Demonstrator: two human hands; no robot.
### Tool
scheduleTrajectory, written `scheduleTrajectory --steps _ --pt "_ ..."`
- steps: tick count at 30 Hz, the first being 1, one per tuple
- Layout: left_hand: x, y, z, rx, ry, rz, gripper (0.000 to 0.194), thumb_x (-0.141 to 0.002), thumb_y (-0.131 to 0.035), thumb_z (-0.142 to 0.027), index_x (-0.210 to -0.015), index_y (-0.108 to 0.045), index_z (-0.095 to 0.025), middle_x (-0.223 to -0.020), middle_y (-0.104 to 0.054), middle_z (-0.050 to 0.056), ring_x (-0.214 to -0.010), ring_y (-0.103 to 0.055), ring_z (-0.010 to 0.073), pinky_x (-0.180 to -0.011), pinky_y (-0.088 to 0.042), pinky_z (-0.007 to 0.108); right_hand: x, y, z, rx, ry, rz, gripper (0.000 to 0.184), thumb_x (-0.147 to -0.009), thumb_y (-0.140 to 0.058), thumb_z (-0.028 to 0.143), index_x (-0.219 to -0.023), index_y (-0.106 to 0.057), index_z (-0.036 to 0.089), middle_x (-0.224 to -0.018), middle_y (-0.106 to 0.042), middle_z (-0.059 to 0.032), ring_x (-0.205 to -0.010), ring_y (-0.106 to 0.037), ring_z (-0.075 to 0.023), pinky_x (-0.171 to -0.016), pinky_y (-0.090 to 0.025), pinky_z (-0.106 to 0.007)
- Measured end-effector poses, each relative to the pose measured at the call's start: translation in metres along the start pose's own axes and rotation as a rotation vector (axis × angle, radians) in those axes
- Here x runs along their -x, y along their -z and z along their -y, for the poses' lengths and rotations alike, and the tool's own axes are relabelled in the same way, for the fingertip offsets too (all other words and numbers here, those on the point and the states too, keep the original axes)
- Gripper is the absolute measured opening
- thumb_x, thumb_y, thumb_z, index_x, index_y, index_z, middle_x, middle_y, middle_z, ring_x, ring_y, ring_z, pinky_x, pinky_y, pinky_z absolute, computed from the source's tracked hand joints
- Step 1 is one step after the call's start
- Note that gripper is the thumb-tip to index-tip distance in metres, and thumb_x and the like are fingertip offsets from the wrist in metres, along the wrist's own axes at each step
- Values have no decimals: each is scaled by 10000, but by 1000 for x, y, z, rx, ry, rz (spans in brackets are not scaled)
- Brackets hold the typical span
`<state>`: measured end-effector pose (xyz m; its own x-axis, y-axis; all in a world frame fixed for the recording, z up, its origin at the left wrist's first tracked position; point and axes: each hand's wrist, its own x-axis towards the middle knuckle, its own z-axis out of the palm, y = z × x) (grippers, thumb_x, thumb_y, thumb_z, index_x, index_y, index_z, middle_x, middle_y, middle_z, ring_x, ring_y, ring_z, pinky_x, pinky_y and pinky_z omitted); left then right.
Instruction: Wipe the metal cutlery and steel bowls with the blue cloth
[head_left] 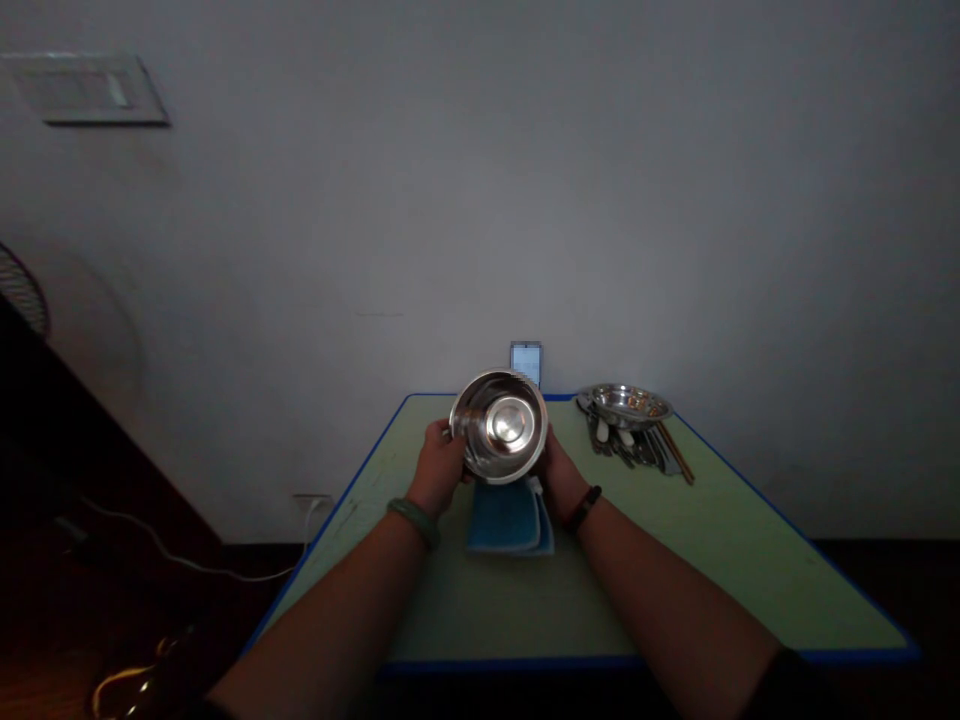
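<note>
Stainless steel bowl (499, 427), tilted up on edge, clasped between left hand (442, 465) and right hand (559, 470). Folded blue cloth (504, 517) on the tabletop just below both hands.

No legible text, label, brand, number or sign is showing. A smartphone (526, 364), standing just beyond the left grip (439, 465) and right grip (560, 470), is displaying a lit screen too small to read. The steel bowl (499, 427) between them is showing no readable marking.

A dim, bare grey wall (480, 200) rises behind the green, blue-edged worktop (675, 600). A fan (22, 290) shows at far left, and a white cable (195, 565) runs from a wall socket (311, 497) across the dark floor (52, 680).
</note>
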<state>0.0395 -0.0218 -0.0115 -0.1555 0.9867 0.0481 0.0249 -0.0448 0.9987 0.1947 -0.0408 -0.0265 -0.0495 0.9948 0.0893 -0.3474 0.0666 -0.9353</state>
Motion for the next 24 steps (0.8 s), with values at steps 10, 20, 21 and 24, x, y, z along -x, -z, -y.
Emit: scheduleTrajectory --steps 10,20,21,24 --pt "-4 3 -3 29 78 -107 326 -782 -560 -253 -1026 -345 -220 -755 -564 -15 -463 -566 90 -428 -517 262 -6 6 5 -261 -229 -14 401 -809 -464 541 -912 -636 194 -769 -703 -40 -813 -659 -213 -810 -501 -386" --pt "0 0 -3 66 65 -57 294 -775 -542 -192 -990 -343 -223 -892 -536 19 -599 -599 103 -461 -552 283 -23 20 -12 -73 52 -403 341 -564 -665 291 -889 -596 214 -770 -672 25 -720 -611 -171 -696 -490 -315" --pt "0 -1 -4 71 66 -51 292 -776 -542 -192 -986 -341 -223 -900 -532 19 -607 -601 105 -462 -555 289 -23 20 -12 -50 89 -432 325 -577 -652 312 -881 -594 214 -781 -665 23 -741 -605 -172 -702 -482 -310" --pt "1 -2 -4 77 72 -31 277 -781 -538 -184 -965 -335 -225 -890 -529 13 -590 -600 103 -461 -557 300 -23 19 -11 34 194 -454 309 -604 -628 353 -877 -594 212 -824 -650 19 -795 -585 -169 -745 -456 -303"
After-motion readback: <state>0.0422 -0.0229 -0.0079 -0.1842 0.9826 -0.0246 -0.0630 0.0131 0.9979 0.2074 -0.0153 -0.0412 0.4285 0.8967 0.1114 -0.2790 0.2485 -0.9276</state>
